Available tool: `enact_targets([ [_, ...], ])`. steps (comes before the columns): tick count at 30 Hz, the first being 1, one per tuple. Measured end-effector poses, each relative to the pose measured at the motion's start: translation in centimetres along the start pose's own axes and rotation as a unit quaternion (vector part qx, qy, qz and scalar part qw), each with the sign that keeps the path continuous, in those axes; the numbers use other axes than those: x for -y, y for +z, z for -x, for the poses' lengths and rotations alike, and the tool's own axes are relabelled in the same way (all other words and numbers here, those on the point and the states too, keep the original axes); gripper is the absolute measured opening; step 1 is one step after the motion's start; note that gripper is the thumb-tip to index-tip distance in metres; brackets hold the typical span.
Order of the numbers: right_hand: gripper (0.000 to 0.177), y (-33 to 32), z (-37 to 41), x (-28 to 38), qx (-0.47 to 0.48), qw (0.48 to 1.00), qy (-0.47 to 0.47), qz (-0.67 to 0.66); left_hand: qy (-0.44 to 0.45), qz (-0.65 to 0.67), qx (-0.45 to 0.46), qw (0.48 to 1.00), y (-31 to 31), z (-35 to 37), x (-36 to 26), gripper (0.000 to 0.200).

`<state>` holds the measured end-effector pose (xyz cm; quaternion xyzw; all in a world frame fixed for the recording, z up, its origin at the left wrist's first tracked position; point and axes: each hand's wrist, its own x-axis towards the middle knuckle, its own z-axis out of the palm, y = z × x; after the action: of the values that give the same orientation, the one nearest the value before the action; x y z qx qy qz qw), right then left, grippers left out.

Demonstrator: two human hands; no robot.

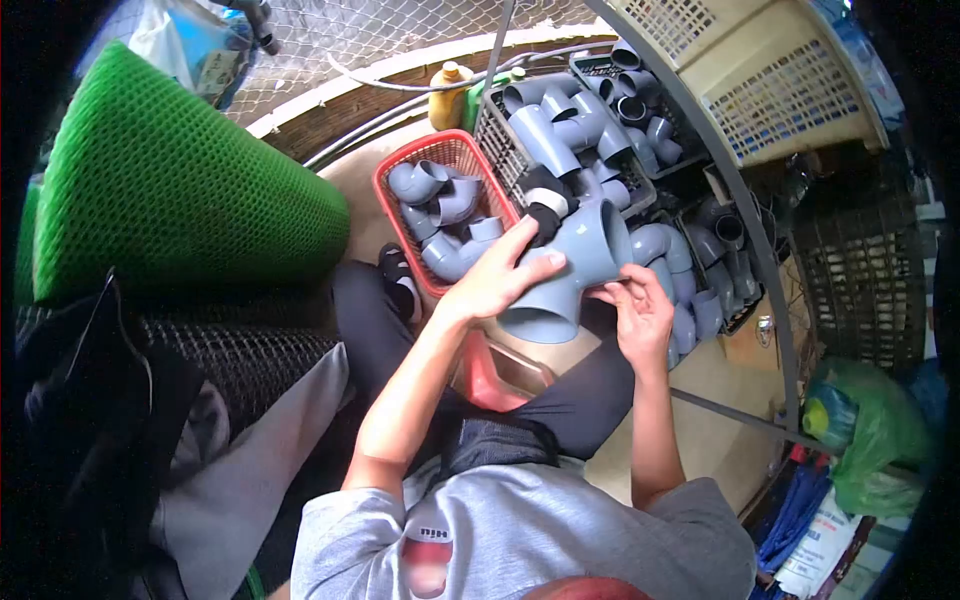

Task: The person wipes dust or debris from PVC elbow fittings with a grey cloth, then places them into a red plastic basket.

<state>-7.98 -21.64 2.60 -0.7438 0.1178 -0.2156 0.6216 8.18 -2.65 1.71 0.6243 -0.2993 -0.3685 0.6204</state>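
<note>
A large grey plastic pipe tee (pixel 585 250) is held over my lap, one round opening facing down toward me and another up to the right. My left hand (pixel 500 275) grips its left side, thumb on top of the pipe. At its lower right edge, the bent fingers of my right hand (pixel 637 305) touch the rim. Behind the tee is a black and white object (pixel 547 200), partly hidden by it. Beyond my left hand, a red basket (pixel 388 205) holds several grey elbow fittings (pixel 455 200).
Dark crates (pixel 497 135) with several grey fittings (pixel 545 135) stand ahead. A green mesh roll (pixel 180 190) lies at left, a yellow bottle (pixel 448 97) behind the basket. A metal bar (pixel 735 185) crosses at right, near a cream crate (pixel 780 100). A red stool (pixel 490 375) shows between the legs.
</note>
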Motion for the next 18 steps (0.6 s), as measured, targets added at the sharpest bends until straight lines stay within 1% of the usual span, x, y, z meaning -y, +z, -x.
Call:
enact_targets([
  [1,0.023,-0.2,0.4,0.3,0.001,1.000,-0.005,-0.005,0.092,0.042,-0.011,0.995,1.0,0.9,0.6,0.061],
  [3,0.027,-0.8,1.4,-0.1,-0.027,1.000,0.003,-0.001,0.066,0.124,-0.028,0.990,2.5,3.6,0.5,0.070],
  [4,0.033,-0.8,1.9,-1.4,-0.044,0.999,-0.003,-0.007,0.084,0.211,-0.014,0.974,3.4,4.7,1.0,0.075],
  [5,0.038,-0.2,2.5,-1.7,-0.069,0.998,-0.003,0.008,0.099,0.153,-0.047,0.982,4.5,6.0,0.7,0.074],
  [7,0.040,2.3,2.6,-1.0,-0.111,0.992,-0.014,-0.061,0.153,0.091,-0.069,0.982,6.3,8.0,0.8,0.076],
  [8,0.047,3.4,2.9,0.0,-0.124,0.975,0.064,-0.171,0.144,0.053,-0.064,0.986,6.8,8.9,0.7,0.078],
  [9,0.061,4.4,2.8,-1.8,-0.123,0.941,0.074,-0.308,0.161,0.037,-0.066,0.984,7.6,9.3,0.7,0.080],
  [10,0.070,3.7,3.6,-3.0,0.009,0.866,0.127,-0.484,0.177,0.020,-0.070,0.981,8.3,9.7,0.5,0.081],
  [11,0.078,3.4,4.3,-2.4,0.141,0.742,0.171,-0.633,0.193,0.003,-0.073,0.978,9.0,10.1,-0.2,0.082],
  [12,0.090,4.3,5.1,-1.3,0.044,0.750,0.214,-0.624,0.224,-0.032,-0.104,0.969,9.3,10.3,-0.8,0.083],
  [13,0.090,4.2,5.1,-1.6,0.042,0.748,0.212,-0.627,0.223,-0.035,-0.101,0.969,9.2,10.8,-1.2,0.083],
  [15,0.089,4.5,4.5,-0.7,0.143,0.696,0.169,-0.683,0.203,-0.074,-0.089,0.972,8.8,11.6,-1.8,0.082],
  [16,0.086,4.6,4.9,0.1,0.076,0.746,0.200,-0.630,0.238,-0.099,-0.109,0.960,8.9,11.8,-2.2,0.076],
  [17,0.083,4.6,4.7,0.1,0.078,0.769,0.189,-0.606,0.239,-0.102,-0.105,0.960,8.8,11.8,-2.7,0.076],
  [18,0.081,4.6,4.7,0.3,0.068,0.791,0.199,-0.574,0.268,-0.125,-0.086,0.951,8.6,11.9,-3.2,0.075],
])
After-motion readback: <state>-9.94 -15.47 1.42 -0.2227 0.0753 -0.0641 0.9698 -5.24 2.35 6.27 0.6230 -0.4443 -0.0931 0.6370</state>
